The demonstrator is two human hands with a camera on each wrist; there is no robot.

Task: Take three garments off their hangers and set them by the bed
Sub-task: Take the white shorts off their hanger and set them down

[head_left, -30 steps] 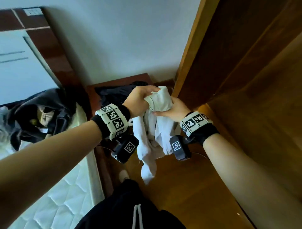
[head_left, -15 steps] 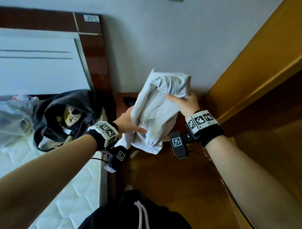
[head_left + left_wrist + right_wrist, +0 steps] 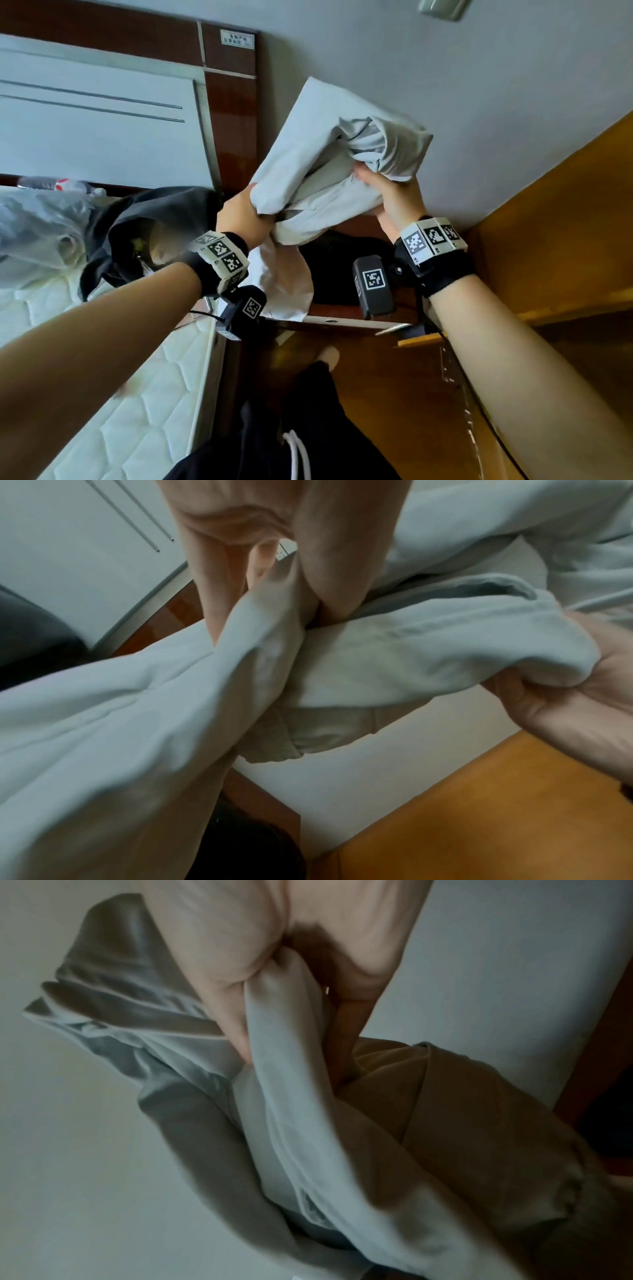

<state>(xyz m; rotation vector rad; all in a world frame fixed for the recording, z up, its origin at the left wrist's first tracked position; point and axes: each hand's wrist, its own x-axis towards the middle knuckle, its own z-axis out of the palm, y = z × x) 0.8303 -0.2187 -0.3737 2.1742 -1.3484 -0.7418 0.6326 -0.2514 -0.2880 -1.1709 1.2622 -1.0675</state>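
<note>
Item: pale grey garment (image 3: 329, 164), raised from a hanging bunch a second ago to a bundle above the bedside cabinet (image 3: 346, 320); off its hanger, I judge, ready to set down. My left hand (image 3: 239, 216) and right hand (image 3: 394, 195) both clench its soft, crumpled folds.

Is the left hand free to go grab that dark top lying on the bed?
Probably not yet: the left hand grips the pale garment, as does the right hand. The dark top lies close beside it, uncovered.
</note>
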